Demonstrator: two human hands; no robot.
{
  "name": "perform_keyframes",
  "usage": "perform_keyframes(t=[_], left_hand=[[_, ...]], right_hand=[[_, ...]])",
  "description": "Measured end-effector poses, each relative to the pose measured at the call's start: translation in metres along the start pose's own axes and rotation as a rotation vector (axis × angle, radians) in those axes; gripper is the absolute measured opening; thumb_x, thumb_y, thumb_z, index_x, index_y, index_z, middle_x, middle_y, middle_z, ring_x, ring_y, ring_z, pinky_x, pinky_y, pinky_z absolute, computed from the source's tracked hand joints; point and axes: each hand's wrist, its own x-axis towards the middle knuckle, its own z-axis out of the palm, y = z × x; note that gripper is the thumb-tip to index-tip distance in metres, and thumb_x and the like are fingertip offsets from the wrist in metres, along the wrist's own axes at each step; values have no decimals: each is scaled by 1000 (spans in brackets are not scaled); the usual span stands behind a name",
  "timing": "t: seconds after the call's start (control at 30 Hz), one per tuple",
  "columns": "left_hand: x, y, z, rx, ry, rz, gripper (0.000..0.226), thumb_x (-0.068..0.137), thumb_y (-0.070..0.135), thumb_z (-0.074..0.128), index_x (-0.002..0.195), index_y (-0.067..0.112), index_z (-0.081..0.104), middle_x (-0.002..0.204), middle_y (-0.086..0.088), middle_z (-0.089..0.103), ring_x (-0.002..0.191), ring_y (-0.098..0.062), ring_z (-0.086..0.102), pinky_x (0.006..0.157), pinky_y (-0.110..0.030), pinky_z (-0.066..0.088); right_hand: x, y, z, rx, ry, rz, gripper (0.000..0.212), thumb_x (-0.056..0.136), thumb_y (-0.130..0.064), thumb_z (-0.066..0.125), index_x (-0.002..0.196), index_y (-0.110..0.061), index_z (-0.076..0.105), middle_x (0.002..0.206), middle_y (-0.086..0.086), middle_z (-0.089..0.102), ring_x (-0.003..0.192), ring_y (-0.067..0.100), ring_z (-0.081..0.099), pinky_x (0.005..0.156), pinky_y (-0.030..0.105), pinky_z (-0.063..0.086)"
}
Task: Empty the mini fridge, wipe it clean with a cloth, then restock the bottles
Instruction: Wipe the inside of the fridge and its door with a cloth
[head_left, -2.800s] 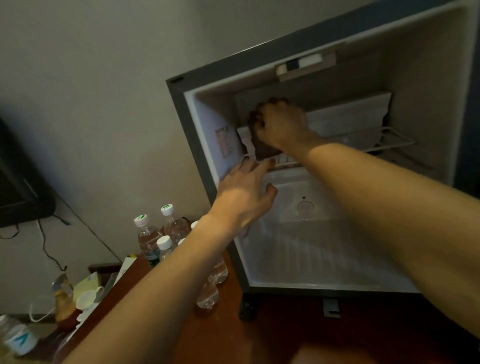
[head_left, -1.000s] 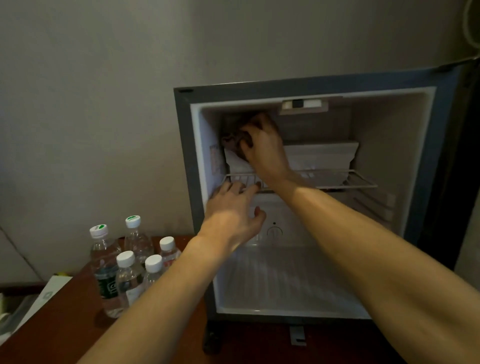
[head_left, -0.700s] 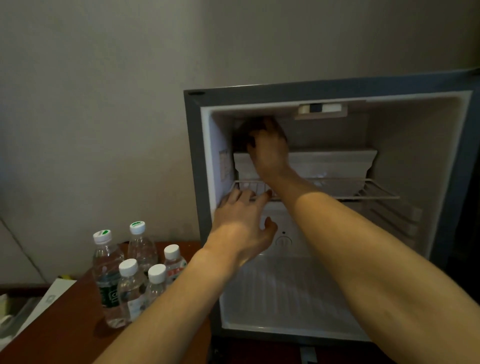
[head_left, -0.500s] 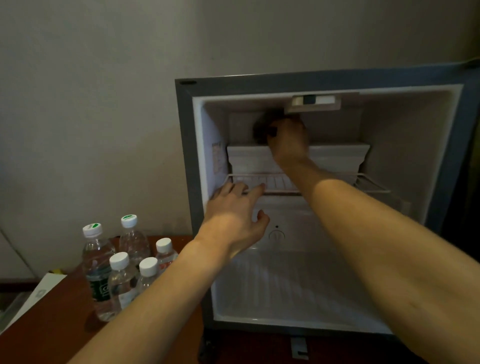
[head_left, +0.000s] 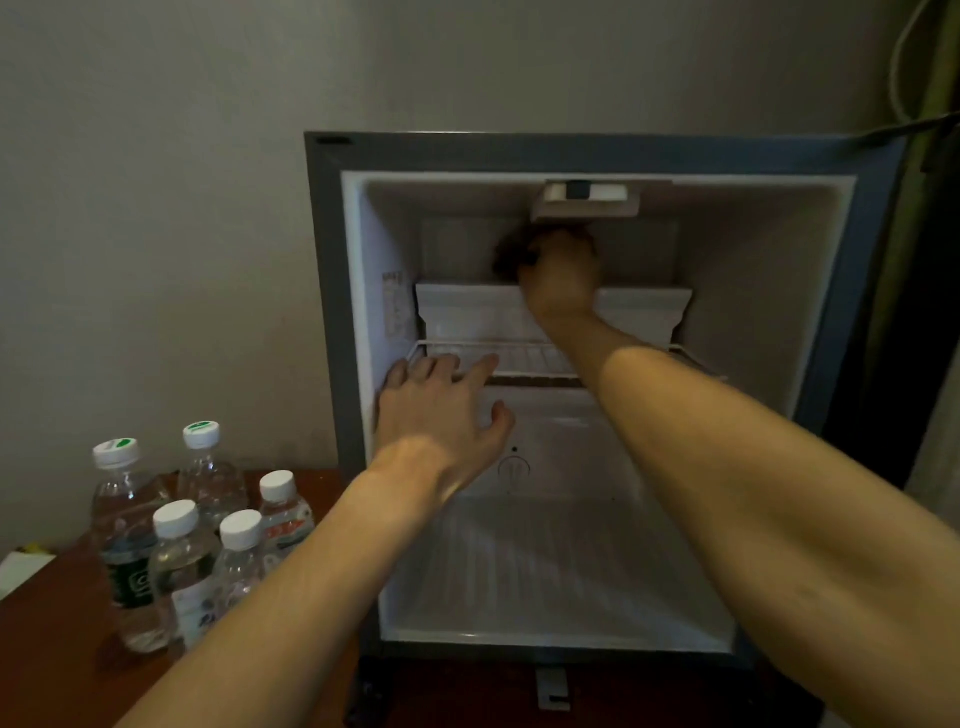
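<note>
Dark crumpled cloth (head_left: 511, 254) bunched under curled fingers of right hand (head_left: 561, 275), against back wall of open white-lined mini fridge (head_left: 769, 312), just below ceiling light housing (head_left: 584, 200) | left hand (head_left: 439, 410) fingers straight, resting on white wire shelf (head_left: 519, 358) front edge | five clear white-capped plastic bottles (head_left: 182, 551) clustered left on reddish-brown wooden table (head_left: 57, 660)

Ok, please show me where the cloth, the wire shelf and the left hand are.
cloth (head_left: 511, 254), head view, dark bunched part left of the right hand.
wire shelf (head_left: 524, 358), head view, front bars.
left hand (head_left: 441, 415), head view, back of the hand.
</note>
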Motion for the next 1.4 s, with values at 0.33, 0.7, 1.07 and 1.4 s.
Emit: perform_keyframes(t=[0.33, 0.7, 1.07, 1.4], left_hand=[[-1, -1, 3, -1, 73, -5, 49, 95, 54, 44, 140, 33, 51, 143, 0, 54, 133, -22, 46, 113, -39, 31], [-2, -1, 1, 2, 39, -11, 57, 98, 56, 38, 152, 37, 37, 150, 1, 50, 140, -22, 42, 119, -40, 26], [-1, 0, -1, -2, 14, 5, 58, 98, 58, 35, 152, 38, 34, 152, 1, 47, 141, -24, 39, 121, -43, 23], [0, -1, 2, -34, 53, 2, 51, 94, 54, 48, 139, 31, 52, 145, 0, 53, 137, -23, 44, 119, -40, 28]], right_hand=[[-10, -71, 51, -50, -23, -107, 28, 94, -17, 57, 121, -11, 65, 132, 11, 57, 122, 28, 53, 91, 36, 47], [16, 50, -16, -140, -7, -5, 25, 93, -22, 57, 113, -13, 70, 120, 13, 65, 111, 33, 60, 88, 38, 49], [18, 52, -18, -231, 36, 70, 27, 92, -22, 59, 114, -11, 70, 120, 14, 65, 112, 32, 60, 87, 37, 49], [-17, -84, 49, -51, 23, -91, 27, 61, -11, 84, 86, -5, 73, 90, 17, 70, 87, 36, 66, 64, 33, 53]])
